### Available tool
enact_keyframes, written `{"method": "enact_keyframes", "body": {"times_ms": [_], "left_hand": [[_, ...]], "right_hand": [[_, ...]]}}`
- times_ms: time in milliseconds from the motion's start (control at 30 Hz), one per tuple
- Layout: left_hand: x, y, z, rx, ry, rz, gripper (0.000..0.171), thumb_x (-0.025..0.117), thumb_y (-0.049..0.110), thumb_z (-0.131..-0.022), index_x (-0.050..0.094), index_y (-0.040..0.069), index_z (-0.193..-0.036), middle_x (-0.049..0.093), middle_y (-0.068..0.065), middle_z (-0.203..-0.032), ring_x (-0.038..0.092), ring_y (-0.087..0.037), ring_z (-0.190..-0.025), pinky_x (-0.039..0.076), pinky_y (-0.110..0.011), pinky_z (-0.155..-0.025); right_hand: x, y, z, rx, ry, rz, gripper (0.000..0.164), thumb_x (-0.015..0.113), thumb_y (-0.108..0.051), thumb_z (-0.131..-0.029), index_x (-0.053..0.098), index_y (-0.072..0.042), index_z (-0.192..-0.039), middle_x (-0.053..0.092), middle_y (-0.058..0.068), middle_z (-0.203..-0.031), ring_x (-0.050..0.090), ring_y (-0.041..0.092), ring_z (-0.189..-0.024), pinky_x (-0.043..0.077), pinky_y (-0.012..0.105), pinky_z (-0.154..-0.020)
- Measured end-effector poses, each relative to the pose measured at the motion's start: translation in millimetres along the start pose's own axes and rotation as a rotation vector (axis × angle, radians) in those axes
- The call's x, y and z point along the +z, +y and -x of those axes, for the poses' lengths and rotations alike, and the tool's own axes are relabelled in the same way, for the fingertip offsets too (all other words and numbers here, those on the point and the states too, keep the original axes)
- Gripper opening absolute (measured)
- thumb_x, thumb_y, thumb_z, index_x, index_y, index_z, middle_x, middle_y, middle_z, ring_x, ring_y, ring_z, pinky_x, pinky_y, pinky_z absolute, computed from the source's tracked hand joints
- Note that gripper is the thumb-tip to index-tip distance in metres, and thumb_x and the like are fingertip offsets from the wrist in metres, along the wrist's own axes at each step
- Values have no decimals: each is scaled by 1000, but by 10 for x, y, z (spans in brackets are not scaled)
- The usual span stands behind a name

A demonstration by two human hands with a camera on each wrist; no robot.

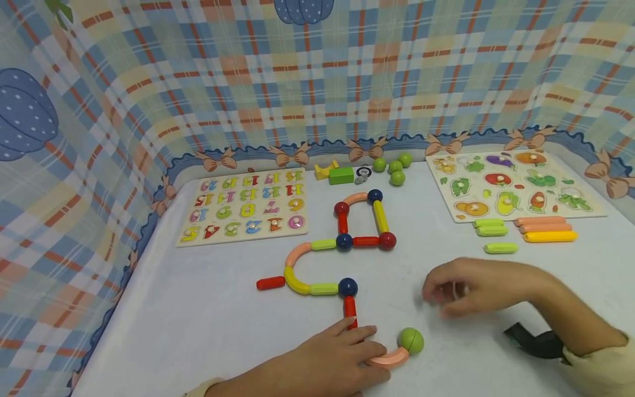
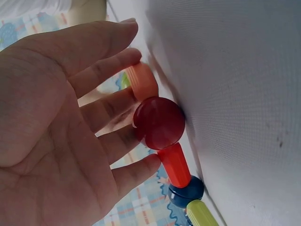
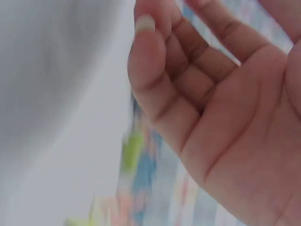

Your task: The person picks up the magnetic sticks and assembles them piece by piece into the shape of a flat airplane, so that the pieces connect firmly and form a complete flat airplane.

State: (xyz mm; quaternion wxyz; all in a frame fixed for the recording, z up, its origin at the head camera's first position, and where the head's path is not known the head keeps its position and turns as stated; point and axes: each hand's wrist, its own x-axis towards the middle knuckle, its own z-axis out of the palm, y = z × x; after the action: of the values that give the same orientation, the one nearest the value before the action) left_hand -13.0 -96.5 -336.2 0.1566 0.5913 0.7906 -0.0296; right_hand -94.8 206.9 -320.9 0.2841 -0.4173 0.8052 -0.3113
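Observation:
My left hand (image 1: 342, 358) lies over the near end of a chain of toy rods and balls, fingers fairly straight. In the left wrist view its fingers rest against a red ball (image 2: 159, 123), a curved orange rod (image 2: 143, 81) and a red rod (image 2: 175, 165); the head view hides that red ball under the hand. A green ball (image 1: 411, 341) sits at the curved rod's free end. My right hand (image 1: 476, 286), fingers loosely bent and holding nothing, hovers right of the chain. A dark blue ball (image 1: 348, 287) joins the red rod to a light green rod (image 1: 324, 289).
A number board (image 1: 243, 209) lies back left, a vegetable board (image 1: 516, 184) back right. Loose light green rods (image 1: 501, 248) and orange and yellow rods (image 1: 550, 236) lie before the latter. Several green balls (image 1: 397, 177) and a green block (image 1: 341, 175) stand at the back. A black strap (image 1: 536, 342) hangs by the right wrist.

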Motion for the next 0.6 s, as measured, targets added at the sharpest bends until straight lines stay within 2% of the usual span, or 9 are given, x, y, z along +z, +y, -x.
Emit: {"method": "enact_keyframes", "body": {"times_ms": [67,167,267,333,433,533,600], "left_hand": [[-2,6,-9,-13,-8,13,46,52,46,-87,41,35,-131,36,13,-132,23,-14,-130,25,-39,-103],[-4,18,-27,-43,-13,60,49,49,49,-87,38,32,-132,36,15,-132,23,-12,-130,26,-40,-102],[-12,23,-42,-68,-10,86,54,48,50,-87,33,29,-135,36,16,-132,23,-11,-130,27,-39,-102],[-18,23,-40,-72,-10,84,59,49,50,-87,31,27,-137,35,16,-134,23,-11,-130,27,-38,-102],[-22,17,-25,-63,-8,64,64,47,52,-87,26,26,-141,34,15,-136,22,-12,-131,26,-37,-102],[-19,12,-10,-49,-7,48,66,45,52,-87,23,26,-143,32,15,-138,20,-13,-132,26,-37,-103],[-16,12,-6,-44,-6,42,66,43,52,-88,21,26,-144,33,15,-138,20,-14,-132,25,-37,-103]], "right_hand": [[-182,129,217,103,161,135,19,65,-24,-84,61,-21,-102,58,-10,-85,53,7,-73,47,23,-62],[-395,359,541,328,397,366,17,68,-19,-80,64,-16,-96,56,-9,-78,50,9,-68,46,24,-58],[-532,622,808,538,527,503,20,70,-14,-77,64,-5,-93,55,-2,-75,51,15,-65,46,30,-55],[-584,795,943,630,569,538,24,70,-12,-75,62,1,-93,55,5,-75,50,21,-65,46,36,-56],[-617,1016,1080,724,596,510,29,71,-8,-72,60,7,-94,57,18,-80,50,31,-70,44,49,-63],[-600,1194,1153,781,587,476,27,71,-2,-71,61,8,-94,56,28,-88,47,41,-79,38,61,-73],[-588,1270,1175,804,573,477,25,70,0,-70,62,9,-92,56,30,-89,46,42,-81,34,64,-77]]}}
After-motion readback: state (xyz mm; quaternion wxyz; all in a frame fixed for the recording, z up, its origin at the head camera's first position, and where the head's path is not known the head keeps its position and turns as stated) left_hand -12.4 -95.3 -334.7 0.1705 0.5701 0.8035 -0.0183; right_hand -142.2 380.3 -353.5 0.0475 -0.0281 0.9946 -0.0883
